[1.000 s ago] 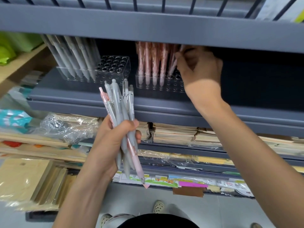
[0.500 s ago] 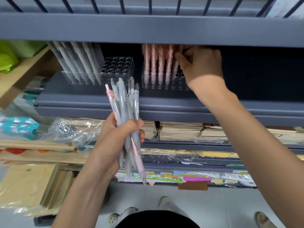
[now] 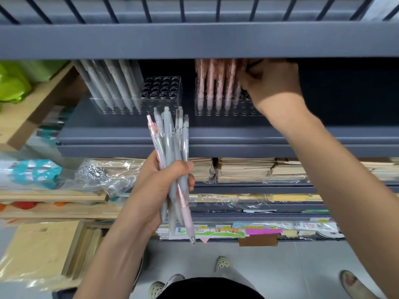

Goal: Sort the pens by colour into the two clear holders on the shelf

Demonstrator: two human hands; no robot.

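Midway: left holder half full of grey pens, right holder partly filled with pink pens; the right hand curls its fingers there, grip unclear; the left hand clutches a mostly grey bundle, unsorted

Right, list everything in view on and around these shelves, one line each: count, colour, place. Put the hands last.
grey shelf: one, grey, centre, carrying both holders.
left holder: one, clear, left on the shelf; its right-hand holes are empty.
grey pens: several, grey, leaning in the left holder.
right holder: one, clear, right on the shelf.
pink pens: several, pink, standing in the right holder.
pen bundle: one, mostly grey with one pink pen, in the left hand.
paper stacks: several, tan, on the shelf below.
flat packs: several, tan, film-wrapped, lower left.
green bag: one, green, far left.
left hand: grips the pen bundle, centre.
right hand: at the pink pens, fingers curled; grip unclear.
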